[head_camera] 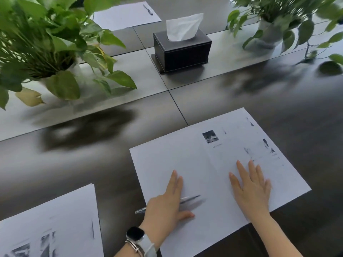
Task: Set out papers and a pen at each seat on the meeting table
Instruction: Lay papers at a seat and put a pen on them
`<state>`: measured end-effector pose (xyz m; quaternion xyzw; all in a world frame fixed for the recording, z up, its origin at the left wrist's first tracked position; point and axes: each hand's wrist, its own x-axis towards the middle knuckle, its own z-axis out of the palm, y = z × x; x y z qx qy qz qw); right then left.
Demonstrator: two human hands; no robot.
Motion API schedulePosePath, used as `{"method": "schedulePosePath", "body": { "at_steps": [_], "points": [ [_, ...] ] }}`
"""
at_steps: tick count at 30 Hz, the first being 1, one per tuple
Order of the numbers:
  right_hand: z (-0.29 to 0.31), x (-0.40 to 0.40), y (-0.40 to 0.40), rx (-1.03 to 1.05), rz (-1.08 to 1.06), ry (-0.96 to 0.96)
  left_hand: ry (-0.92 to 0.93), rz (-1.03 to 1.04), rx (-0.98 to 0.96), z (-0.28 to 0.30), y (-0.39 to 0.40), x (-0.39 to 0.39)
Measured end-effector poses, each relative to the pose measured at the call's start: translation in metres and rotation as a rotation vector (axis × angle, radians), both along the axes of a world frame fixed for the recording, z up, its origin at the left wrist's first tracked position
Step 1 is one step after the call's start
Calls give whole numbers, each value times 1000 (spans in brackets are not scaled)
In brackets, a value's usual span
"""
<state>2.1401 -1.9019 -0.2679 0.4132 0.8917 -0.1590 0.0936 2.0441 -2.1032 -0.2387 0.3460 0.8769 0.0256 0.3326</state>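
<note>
A large white printed sheet lies on the dark table in front of me. My left hand presses flat on its lower left part, fingers straight, and it covers the middle of a pen that lies across the sheet. My right hand rests flat on the right half of the same sheet, fingers spread. Another set of papers lies at the lower left. Across the table a further sheet lies with a pen on it.
A black tissue box stands in the middle strip of the table. A leafy potted plant stands at the left and a second plant at the right. The table surface is dark and glossy.
</note>
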Motion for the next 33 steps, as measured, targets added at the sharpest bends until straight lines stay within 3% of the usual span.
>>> {"method": "schedulePosePath", "body": {
  "at_steps": [15, 18, 20, 22, 24, 26, 33],
  "points": [
    [1, 5, 4, -31, -1, 43, -8, -9, -10, 5, 1, 3],
    [9, 4, -5, -6, -43, 223, -13, 27, 40, 6, -2, 6],
    [25, 0, -24, -171, -144, 426, -60, 178, 195, 8, -5, 11],
    [43, -5, -54, -466, -232, 553, -223, 459, 444, 14, -7, 17],
    [53, -9, -88, -675, -250, 575, -493, 853, 662, 23, -9, 19],
    [55, -11, -119, -825, -223, 534, -752, 1155, 750, 29, -16, 18],
    [56, -21, -178, -923, -111, 319, -1092, 1379, 886, 36, -52, 20]
  ]
}}
